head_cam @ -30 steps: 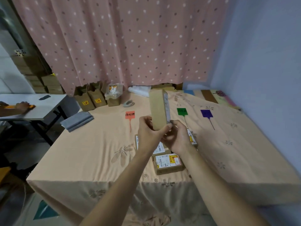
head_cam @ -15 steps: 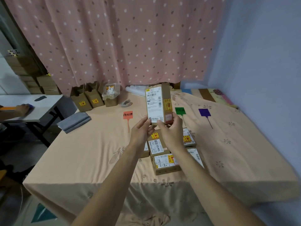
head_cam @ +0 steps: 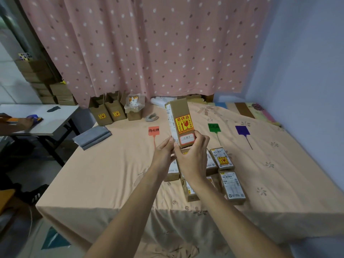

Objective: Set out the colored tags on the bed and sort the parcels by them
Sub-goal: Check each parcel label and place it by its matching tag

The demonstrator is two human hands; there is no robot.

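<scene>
I hold a long brown parcel point(head_cam: 179, 120) upright above the bed, its yellow fragile sticker and a small red-framed label facing me. My left hand point(head_cam: 163, 152) pinches its lower left edge and my right hand point(head_cam: 193, 155) grips its bottom. Beneath my hands several more brown parcels point(head_cam: 231, 185) lie flat on the peach bed point(head_cam: 104, 175). Three tags lie in a row farther back: a red tag point(head_cam: 153, 130) with writing, a green tag point(head_cam: 214, 127) and a purple tag point(head_cam: 242, 130).
Open cardboard boxes point(head_cam: 109, 113) stand at the bed's far left by the dotted curtain point(head_cam: 149, 49). A folded grey cloth point(head_cam: 93, 135) lies near the left edge. A white table point(head_cam: 46, 120) with another person's hand stands left. A blue wall bounds the right side.
I have turned the parcel in my hands: first its plain narrow side faced me, then its shipping label, now the fragile sticker side. My head has moved slightly.
</scene>
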